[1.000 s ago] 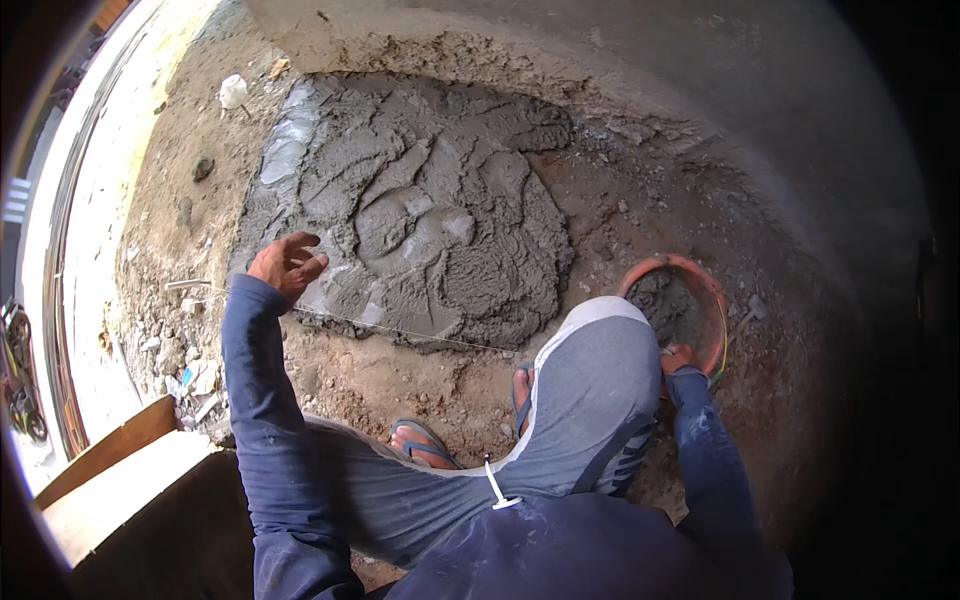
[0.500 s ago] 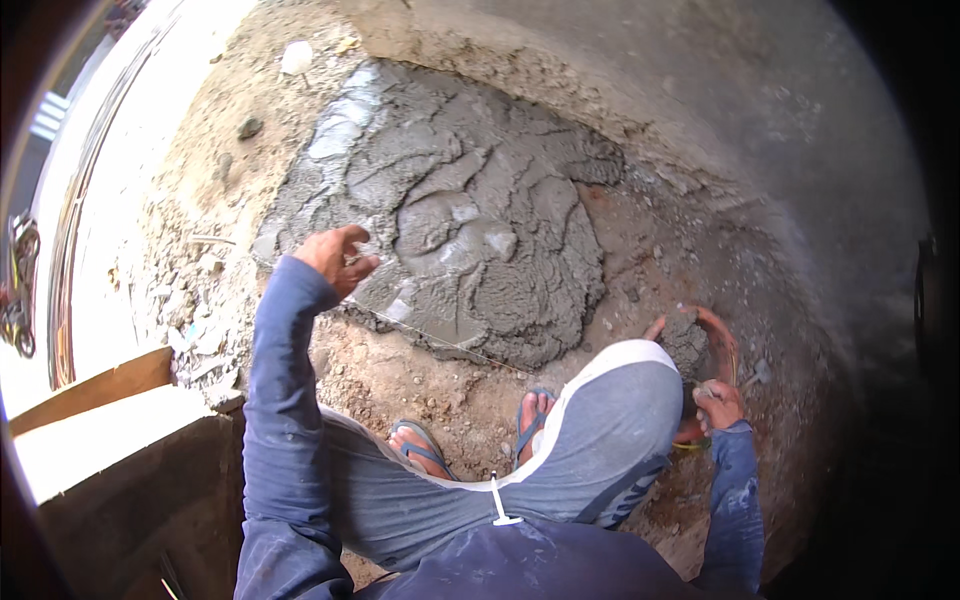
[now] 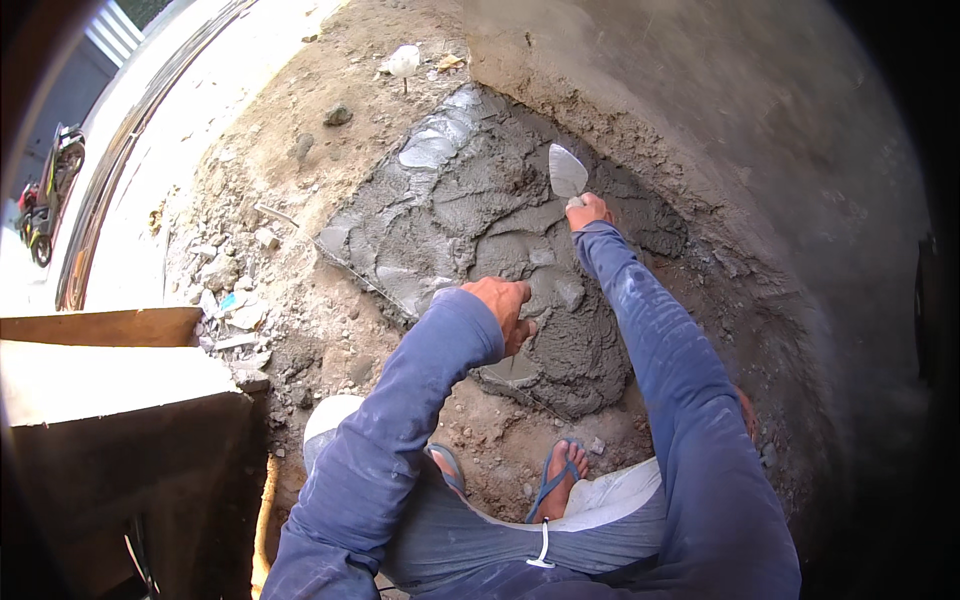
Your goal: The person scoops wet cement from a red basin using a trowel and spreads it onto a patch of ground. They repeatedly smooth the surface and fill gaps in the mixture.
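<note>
My right hand point(image 3: 590, 211) is closed around the handle of a trowel point(image 3: 567, 172). The pale, pointed blade stands out beyond my fist, over the far right part of a slab of wet grey mortar point(image 3: 465, 215). Ridges and smears cover the mortar, with smoother shiny patches along its left side. Above its near part hovers my left hand point(image 3: 503, 312), empty, with fingers loosely bent and apart. A thin string point(image 3: 375, 285) runs along the slab's left edge.
A rough wall point(image 3: 700, 90) rises along the right. Stones and rubble point(image 3: 225, 290) lie left of the slab, near a wooden board point(image 3: 110, 327). My sandalled foot point(image 3: 560, 475) stands close to the mortar's near edge. An orange rim point(image 3: 746, 412) shows behind my right arm. A motorcycle point(image 3: 50, 190) stands far left.
My right hand has come from beside the orange container up over the mortar, the trowel now plainly visible. My left hand has shifted toward the slab's near middle. The view has turned left.
</note>
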Motion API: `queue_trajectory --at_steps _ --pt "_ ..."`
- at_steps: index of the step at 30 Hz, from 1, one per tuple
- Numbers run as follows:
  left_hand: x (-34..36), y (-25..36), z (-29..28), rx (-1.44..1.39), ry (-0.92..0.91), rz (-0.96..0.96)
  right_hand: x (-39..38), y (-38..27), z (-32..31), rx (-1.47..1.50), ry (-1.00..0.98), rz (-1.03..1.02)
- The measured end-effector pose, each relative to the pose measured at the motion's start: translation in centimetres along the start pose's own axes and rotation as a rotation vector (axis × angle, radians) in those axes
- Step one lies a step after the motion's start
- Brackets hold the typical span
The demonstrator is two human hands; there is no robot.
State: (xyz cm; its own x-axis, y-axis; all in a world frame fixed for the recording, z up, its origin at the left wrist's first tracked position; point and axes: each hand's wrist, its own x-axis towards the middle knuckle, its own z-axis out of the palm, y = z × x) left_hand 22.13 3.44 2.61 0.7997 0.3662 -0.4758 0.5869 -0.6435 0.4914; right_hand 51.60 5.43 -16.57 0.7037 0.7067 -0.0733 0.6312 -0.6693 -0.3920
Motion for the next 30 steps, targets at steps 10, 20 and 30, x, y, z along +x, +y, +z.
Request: queue_trajectory --at_steps 10,20,30 --pt "-0.9 -0.8 0.0 -0.016 -0.012 -0.017 1.0 -8.4 10.5 0.967 -0.438 0.660" --pt "0.0 -0.5 -0.2 -0.020 0.036 0.033 0.7 -8.2 7.2 0.668 -0.547 0.509" --pt "0.2 0.2 0.4 -0.015 0.043 0.100 8.0 -1.7 2.9 -0.329 -0.342 0.076"
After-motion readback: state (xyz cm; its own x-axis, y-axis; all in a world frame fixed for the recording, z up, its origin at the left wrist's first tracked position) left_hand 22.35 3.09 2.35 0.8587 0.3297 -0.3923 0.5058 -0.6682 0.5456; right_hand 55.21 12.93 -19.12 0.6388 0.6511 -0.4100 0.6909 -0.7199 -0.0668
